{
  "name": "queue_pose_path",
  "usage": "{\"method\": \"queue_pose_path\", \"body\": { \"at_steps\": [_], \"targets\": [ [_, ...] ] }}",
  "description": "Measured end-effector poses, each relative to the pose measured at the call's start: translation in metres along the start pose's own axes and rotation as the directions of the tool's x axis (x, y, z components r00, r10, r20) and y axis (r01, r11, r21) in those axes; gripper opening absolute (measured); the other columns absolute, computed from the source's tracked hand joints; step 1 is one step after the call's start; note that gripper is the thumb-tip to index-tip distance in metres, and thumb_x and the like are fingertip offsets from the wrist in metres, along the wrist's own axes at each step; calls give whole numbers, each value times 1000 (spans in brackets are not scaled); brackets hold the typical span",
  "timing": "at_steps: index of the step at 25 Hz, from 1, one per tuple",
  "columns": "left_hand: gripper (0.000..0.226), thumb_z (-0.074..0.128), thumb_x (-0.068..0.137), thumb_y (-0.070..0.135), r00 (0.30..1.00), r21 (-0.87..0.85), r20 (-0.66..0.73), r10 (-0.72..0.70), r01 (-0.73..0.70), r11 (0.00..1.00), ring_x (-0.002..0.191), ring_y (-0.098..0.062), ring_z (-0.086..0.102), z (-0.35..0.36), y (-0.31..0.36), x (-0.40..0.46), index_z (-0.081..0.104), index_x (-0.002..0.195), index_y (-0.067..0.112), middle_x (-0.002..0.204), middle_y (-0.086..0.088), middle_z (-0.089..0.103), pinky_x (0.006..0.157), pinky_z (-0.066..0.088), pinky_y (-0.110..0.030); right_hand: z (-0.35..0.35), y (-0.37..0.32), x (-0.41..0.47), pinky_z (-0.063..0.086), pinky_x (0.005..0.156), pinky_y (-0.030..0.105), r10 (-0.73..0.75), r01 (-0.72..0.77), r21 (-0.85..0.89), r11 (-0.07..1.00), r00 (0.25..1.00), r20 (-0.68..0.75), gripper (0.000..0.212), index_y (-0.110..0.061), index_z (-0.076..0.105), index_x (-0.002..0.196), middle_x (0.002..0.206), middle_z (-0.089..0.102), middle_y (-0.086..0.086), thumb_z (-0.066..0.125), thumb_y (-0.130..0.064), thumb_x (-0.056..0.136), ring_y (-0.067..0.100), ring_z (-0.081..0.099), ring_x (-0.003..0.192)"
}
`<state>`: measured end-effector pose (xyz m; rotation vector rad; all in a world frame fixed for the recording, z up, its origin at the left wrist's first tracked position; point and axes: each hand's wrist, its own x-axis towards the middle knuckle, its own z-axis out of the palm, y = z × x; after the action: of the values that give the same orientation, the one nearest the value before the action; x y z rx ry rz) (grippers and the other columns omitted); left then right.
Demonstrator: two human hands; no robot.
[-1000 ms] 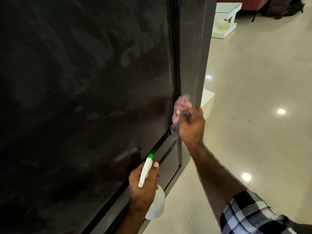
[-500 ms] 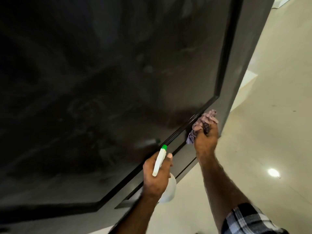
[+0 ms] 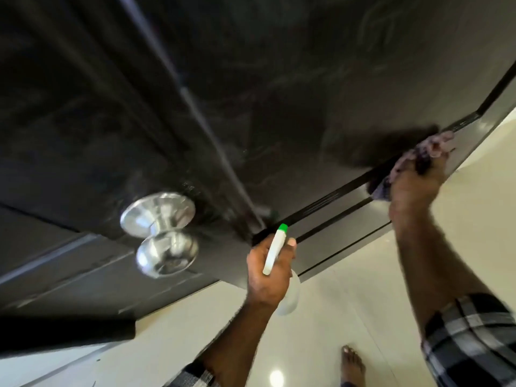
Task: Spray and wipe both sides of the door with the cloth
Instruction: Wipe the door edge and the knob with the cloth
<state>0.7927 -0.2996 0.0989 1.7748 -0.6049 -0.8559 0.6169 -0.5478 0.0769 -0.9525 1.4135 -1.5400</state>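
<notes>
Cloth (image 3: 418, 160) sat bunched in our right hand (image 3: 413, 185), fingers curled round it, pressed on the dark door (image 3: 279, 93) by its grooved rail. Our left hand (image 3: 268, 275) gripped the spray bottle (image 3: 275, 248) — long axis upright, green nozzle toward the door. Wiping fast, we risked skipping the grooves — or bumping the knob (image 3: 162, 233).

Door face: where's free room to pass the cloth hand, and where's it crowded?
Free: the broad dark panel of the door between the knob and the cloth in the right hand. Crowded: the lower rail by the left hand gripping the spray bottle.
</notes>
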Motion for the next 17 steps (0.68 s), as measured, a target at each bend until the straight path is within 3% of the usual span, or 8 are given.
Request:
{"method": "queue_pose_path", "body": {
  "at_steps": [3, 6, 9, 11, 13, 15, 16, 17],
  "targets": [
    [19, 77, 92, 34, 998, -58, -49, -26, 23, 998, 64, -17, 67, -46, -16, -18, 75, 95, 15, 84, -14, 76, 60, 59, -31, 27, 8, -104, 46, 109, 15, -42, 46, -66, 997, 997, 62, 35, -35, 56, 136, 134, 61, -14, 60, -21, 105, -9, 61, 119],
    [21, 78, 93, 31, 994, -116, -109, -22, 9, 993, 67, -19, 66, -95, -28, -32, 70, 104, 16, 87, -18, 74, 58, 56, -31, 48, 14, -189, 46, 92, 3, 37, -27, -122, 992, 996, 85, 36, -16, 58, 141, 131, 61, -3, 63, -20, 106, 6, 65, 110],
    [47, 78, 92, 35, 985, -136, -172, -32, 8, 991, 69, -23, 67, -137, -36, -40, 62, 123, 4, 90, -17, 74, 57, 56, -26, 63, 10, -278, 59, 93, 21, 27, -10, -91, 996, 980, 195, 30, -27, 59, 131, 128, 60, 3, 68, -19, 104, -3, 65, 103],
    [41, 75, 95, 30, 979, -159, -201, -38, 6, 987, 67, -21, 66, -158, -34, -46, 58, 126, 9, 88, -14, 74, 56, 56, -27, 59, 9, -321, 61, 87, 19, 6, 23, -80, 997, 937, 350, 31, -29, 58, 128, 122, 57, 0, 70, -15, 103, -10, 66, 97],
    [37, 73, 98, 27, 976, -192, -211, -57, 16, 981, 69, -21, 66, -173, -32, -53, 52, 127, 20, 90, -11, 73, 60, 57, -31, 50, 11, -313, 61, 94, 29, 11, 42, -102, 994, 883, 470, 31, -26, 65, 129, 125, 62, 2, 74, -19, 101, 0, 70, 106],
    [37, 73, 97, 29, 974, -214, -214, -71, 24, 977, 74, -24, 66, -188, -32, -58, 49, 125, 29, 94, -11, 72, 64, 59, -33, 36, 5, -278, 63, 91, 47, -34, 92, -68, 993, 804, 593, 22, -15, 69, 122, 119, 70, 12, 71, -17, 100, 29, 73, 105],
    [36, 73, 97, 30, 974, -216, -216, -65, 17, 976, 75, -24, 67, -195, -34, -58, 50, 124, 30, 95, -11, 72, 64, 59, -32, 33, 1, -259, 63, 84, 49, -41, 60, -15, 998, 812, 583, 16, -11, 69, 117, 113, 72, 14, 67, -10, 101, 33, 73, 98],
    [36, 73, 96, 31, 974, -212, -218, -62, 15, 977, 75, -24, 68, -201, -36, -60, 52, 125, 29, 95, -11, 73, 62, 60, -31, 35, -7, -246, 62, 79, 44, -34, 13, 45, 999, 859, 511, 16, -14, 68, 113, 107, 73, 10, 64, -3, 102, 27, 73, 92]
  ]
}}
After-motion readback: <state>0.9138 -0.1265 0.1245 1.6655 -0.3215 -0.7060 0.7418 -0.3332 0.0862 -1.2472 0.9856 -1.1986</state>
